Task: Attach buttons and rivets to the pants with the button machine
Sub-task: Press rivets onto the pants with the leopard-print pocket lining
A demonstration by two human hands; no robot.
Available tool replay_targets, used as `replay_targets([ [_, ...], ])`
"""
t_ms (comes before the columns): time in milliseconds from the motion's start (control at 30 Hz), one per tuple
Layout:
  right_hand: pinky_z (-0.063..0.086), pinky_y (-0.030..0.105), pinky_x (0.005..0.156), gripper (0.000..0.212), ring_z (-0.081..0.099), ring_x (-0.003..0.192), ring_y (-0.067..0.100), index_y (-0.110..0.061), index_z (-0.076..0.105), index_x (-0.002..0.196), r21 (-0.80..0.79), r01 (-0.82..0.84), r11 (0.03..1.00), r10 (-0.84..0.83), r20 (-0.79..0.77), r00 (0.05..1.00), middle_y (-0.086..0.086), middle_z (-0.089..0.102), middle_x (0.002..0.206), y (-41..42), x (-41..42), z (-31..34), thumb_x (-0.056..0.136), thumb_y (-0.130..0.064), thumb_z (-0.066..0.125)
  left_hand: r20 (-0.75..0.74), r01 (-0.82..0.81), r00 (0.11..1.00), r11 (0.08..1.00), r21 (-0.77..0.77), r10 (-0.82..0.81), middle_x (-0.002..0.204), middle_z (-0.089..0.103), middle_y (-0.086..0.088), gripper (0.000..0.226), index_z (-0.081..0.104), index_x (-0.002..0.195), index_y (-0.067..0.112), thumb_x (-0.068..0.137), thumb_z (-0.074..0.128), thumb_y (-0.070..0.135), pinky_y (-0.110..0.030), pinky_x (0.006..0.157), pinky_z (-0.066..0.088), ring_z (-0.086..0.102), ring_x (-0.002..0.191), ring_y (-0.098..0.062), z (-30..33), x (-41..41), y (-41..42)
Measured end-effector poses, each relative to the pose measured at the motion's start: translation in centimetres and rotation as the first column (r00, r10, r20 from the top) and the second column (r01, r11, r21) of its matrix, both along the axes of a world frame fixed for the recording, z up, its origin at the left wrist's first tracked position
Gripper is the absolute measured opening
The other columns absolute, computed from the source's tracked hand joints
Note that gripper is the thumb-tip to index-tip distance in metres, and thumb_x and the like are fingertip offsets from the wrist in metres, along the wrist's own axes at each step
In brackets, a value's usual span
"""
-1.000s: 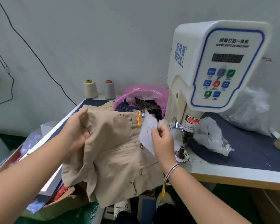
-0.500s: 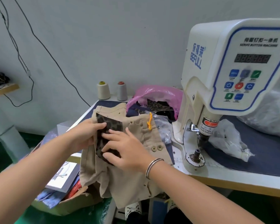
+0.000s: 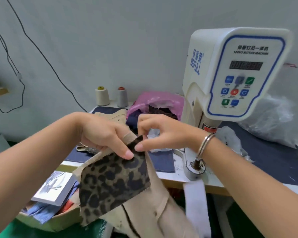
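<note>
I hold beige pants [image 3: 155,208] up in front of the table; they hang down toward the floor. A leopard-print fabric patch [image 3: 113,182] lies against them. My left hand [image 3: 107,134] grips the top edge of the pants and patch, thumb pressed on the patch. My right hand [image 3: 162,134] pinches the same top edge just to the right. The white button machine [image 3: 230,74] stands at the right, its round die post [image 3: 196,164] below my right wrist.
Two thread cones [image 3: 102,96] stand at the table's back by the wall. A pink plastic bag [image 3: 158,102] of dark fabric lies behind my hands. Clear plastic bags [image 3: 272,121] sit right of the machine. A cardboard box [image 3: 58,219] of items sits low at left.
The pants and leopard patch were lying on the table under my hands; now both hands have lifted them up and toward me, pinching the top edge together.
</note>
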State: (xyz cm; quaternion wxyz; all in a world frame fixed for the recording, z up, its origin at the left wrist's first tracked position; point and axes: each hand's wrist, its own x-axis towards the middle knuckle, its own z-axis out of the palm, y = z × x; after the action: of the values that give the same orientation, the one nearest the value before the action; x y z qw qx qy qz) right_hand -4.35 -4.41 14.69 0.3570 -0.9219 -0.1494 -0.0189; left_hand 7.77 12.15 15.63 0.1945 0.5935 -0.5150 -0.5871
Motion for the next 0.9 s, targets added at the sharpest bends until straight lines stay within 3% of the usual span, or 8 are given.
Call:
replay_targets([
  [167, 0.044, 0.022, 0.097, 0.044, 0.054, 0.114, 0.013, -0.011, 0.036, 0.134, 0.359, 0.032, 0.933, 0.094, -0.329, 0.940, 0.011, 0.054, 0.125, -0.1, -3.6, -4.0, 0.095, -0.013, 0.055, 0.083, 0.194, 0.976, 0.977, 0.092, -0.202, 0.090, 0.069, 0.018, 0.028, 0.070, 0.087, 0.040, 0.093, 0.051, 0.021, -0.031, 0.095, 0.045, 0.061, 0.096, -0.008, -1.8, -2.2, -2.4],
  [233, 0.047, 0.028, 0.082, 0.027, 0.054, 0.093, 0.016, 0.002, 0.050, 0.116, 0.359, 0.118, 0.926, 0.034, -0.390, 0.920, 0.019, 0.055, 0.100, -0.5, -4.6, -5.4, 0.098, -0.018, 0.049, 0.101, 0.168, 0.978, 0.978, 0.127, -0.181, 0.099, 0.070, 0.010, 0.019, 0.070, 0.100, 0.028, 0.091, 0.054, 0.021, -0.041, 0.103, 0.044, 0.061, 0.103, -0.016, -2.5, -2.5, -3.5],
  [333, 0.032, 0.031, 0.063, 0.039, 0.038, 0.066, 0.017, 0.007, 0.046, 0.074, 0.331, 0.198, 0.923, -0.115, -0.252, 0.961, 0.009, 0.039, 0.068, -2.4, -5.5, -6.6, 0.094, -0.025, 0.057, 0.118, 0.027, 0.992, 0.987, 0.155, -0.046, 0.088, 0.072, 0.007, 0.009, 0.070, 0.087, 0.022, 0.088, 0.064, 0.029, -0.023, 0.081, 0.051, 0.067, 0.086, -0.011, -3.8, -2.6, -4.7],
  [433, 0.038, 0.035, 0.069, 0.046, 0.048, 0.074, 0.021, 0.014, 0.057, 0.093, 0.451, 0.257, 0.855, -0.207, -0.157, 0.966, 0.029, 0.052, 0.076, -4.9, -7.3, -7.6, 0.089, -0.032, 0.055, 0.147, -0.088, 0.986, 0.993, 0.080, 0.075, 0.090, 0.073, 0.011, 0.006, 0.071, 0.086, 0.026, 0.085, 0.068, 0.031, -0.016, 0.078, 0.048, 0.067, 0.085, -0.006, -6.3, -2.6, -5.0],
  [533, 0.050, 0.024, 0.080, 0.021, 0.064, 0.086, 0.014, -0.020, 0.073, 0.096, 0.538, 0.351, 0.766, -0.321, -0.153, 0.935, 0.005, 0.071, 0.089, -7.6, -9.9, -9.3, 0.092, -0.031, 0.056, 0.352, -0.110, 0.932, 0.993, 0.047, 0.087, 0.081, 0.067, 0.030, 0.012, 0.069, 0.074, 0.043, 0.086, 0.068, 0.041, -0.019, 0.077, 0.043, 0.062, 0.078, 0.006, -10.0, -3.2, -4.6],
  [600, 0.051, 0.022, 0.082, 0.025, 0.066, 0.091, 0.014, -0.024, 0.074, 0.098, 0.559, 0.413, 0.719, -0.354, -0.216, 0.910, 0.002, 0.072, 0.094, -9.0, -11.6, -10.8, 0.087, -0.035, 0.054, 0.380, -0.164, 0.909, 0.985, -0.058, 0.173, 0.063, 0.059, 0.026, 0.027, 0.065, 0.063, 0.042, 0.089, 0.064, 0.042, -0.015, 0.064, 0.037, 0.053, 0.060, 0.005, -11.5, -3.5, -4.7],
  [700, 0.048, 0.024, 0.081, 0.030, 0.064, 0.089, 0.015, -0.018, 0.072, 0.096, 0.481, 0.519, 0.707, -0.448, -0.264, 0.854, 0.011, 0.068, 0.095, -10.8, -13.6, -12.3, 0.083, -0.039, 0.054, 0.310, -0.224, 0.910, 0.956, -0.191, 0.275, 0.057, 0.054, 0.023, 0.036, 0.061, 0.057, 0.039, 0.092, 0.064, 0.029, -0.009, 0.057, 0.036, 0.048, 0.053, 0.005, -11.6, -3.9, -5.9],
  [900, 0.034, 0.012, 0.061, 0.027, 0.042, 0.062, 0.003, -0.015, 0.055, 0.071, 0.288, 0.577, 0.765, -0.527, -0.237, 0.816, -0.015, 0.044, 0.061, -12.9, -14.4, -11.9, 0.097, -0.015, 0.047, 0.264, -0.197, 0.929, 0.951, -0.237, 0.258, 0.071, 0.065, 0.010, 0.020, 0.064, 0.068, 0.026, 0.085, 0.072, 0.023, -0.018, 0.070, 0.046, 0.060, 0.068, -0.005, -10.2, -4.4, -9.0],
])
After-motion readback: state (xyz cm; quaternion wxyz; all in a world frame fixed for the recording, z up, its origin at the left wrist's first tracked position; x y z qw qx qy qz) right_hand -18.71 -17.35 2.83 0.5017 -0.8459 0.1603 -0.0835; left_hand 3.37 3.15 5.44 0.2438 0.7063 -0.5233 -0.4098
